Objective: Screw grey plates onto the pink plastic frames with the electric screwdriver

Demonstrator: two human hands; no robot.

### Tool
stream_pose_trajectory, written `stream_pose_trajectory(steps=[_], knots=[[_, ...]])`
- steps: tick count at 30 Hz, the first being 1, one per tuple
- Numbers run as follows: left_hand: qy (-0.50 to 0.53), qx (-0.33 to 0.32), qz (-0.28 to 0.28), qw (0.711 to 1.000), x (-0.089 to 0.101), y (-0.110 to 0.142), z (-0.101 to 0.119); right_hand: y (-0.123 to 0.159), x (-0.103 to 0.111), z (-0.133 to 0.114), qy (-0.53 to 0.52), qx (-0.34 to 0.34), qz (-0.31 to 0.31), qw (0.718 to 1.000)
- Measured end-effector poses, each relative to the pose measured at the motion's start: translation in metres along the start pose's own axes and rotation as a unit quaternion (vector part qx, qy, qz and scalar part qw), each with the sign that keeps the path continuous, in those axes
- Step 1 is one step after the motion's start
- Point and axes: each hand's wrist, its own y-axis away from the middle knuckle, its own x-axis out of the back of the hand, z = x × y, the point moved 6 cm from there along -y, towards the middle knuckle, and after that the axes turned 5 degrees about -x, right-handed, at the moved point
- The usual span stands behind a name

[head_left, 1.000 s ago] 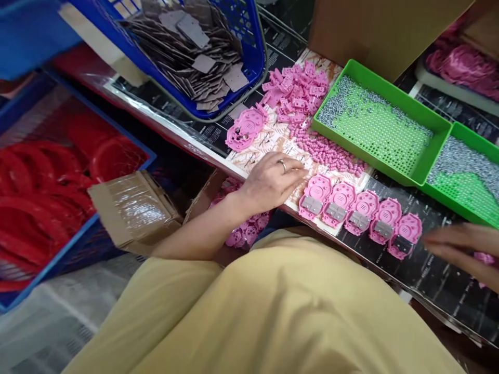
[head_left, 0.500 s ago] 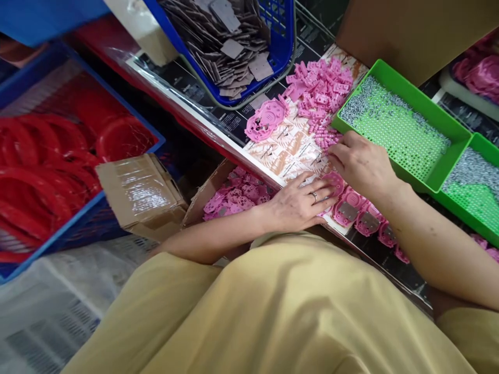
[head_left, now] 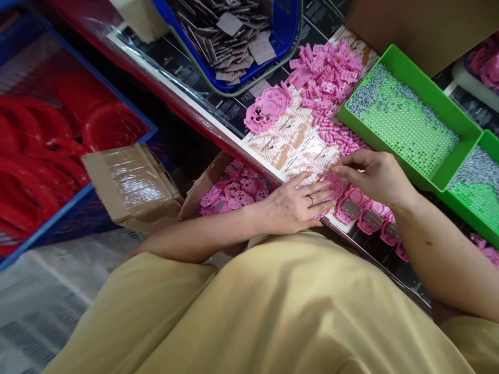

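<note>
My left hand, with a ring on one finger, lies at the table edge, its fingers stretched across a round pink plastic part and holding it there. My right hand hovers just above that part's right side, thumb and forefinger pinched; whatever is between them is too small to make out. Beyond it are small pink pieces in a loose patch. A row of pink parts with grey plates runs along the edge under my right forearm.
Green perforated trays of small metal pieces stand to the right. A heap of pink pieces and a larger pink part lie farther back. A blue basket holds flat grey plates. Left are a cardboard box and a crate of red rings.
My right hand has drawn back from the patch of small pink pieces toward the part under my left hand, fingertips pinched. My left hand stays on that part. The view has shifted slightly.
</note>
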Motion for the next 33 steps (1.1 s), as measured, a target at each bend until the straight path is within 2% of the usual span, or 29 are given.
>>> stream_pose_trajectory(steps=[4,8,11,17,22,29,33], knots=[[0.003,0.003,0.012,1.0,0.001,0.001,-0.001,-0.001,-0.008,-0.005,0.082,0.045,0.016,0.995],[-0.003,0.001,0.021,1.0,0.001,0.002,0.0,0.001,-0.01,-0.004,0.113,0.07,0.039,0.99],[-0.006,0.001,0.019,1.0,0.0,0.002,0.0,0.0,-0.012,-0.003,0.122,0.062,0.033,0.99],[0.004,0.001,0.001,1.0,-0.005,0.002,-0.002,-0.006,-0.006,-0.005,0.114,-0.002,-0.017,0.993],[0.008,-0.001,-0.007,1.0,-0.006,0.002,-0.004,-0.008,-0.003,-0.005,0.118,0.016,-0.032,0.992],[-0.004,-0.01,0.009,1.0,-0.006,0.004,-0.004,-0.009,-0.013,-0.001,0.176,0.045,-0.02,0.983],[-0.004,-0.009,0.015,1.0,-0.004,0.003,-0.003,-0.004,-0.012,-0.002,0.152,0.029,0.029,0.988]])
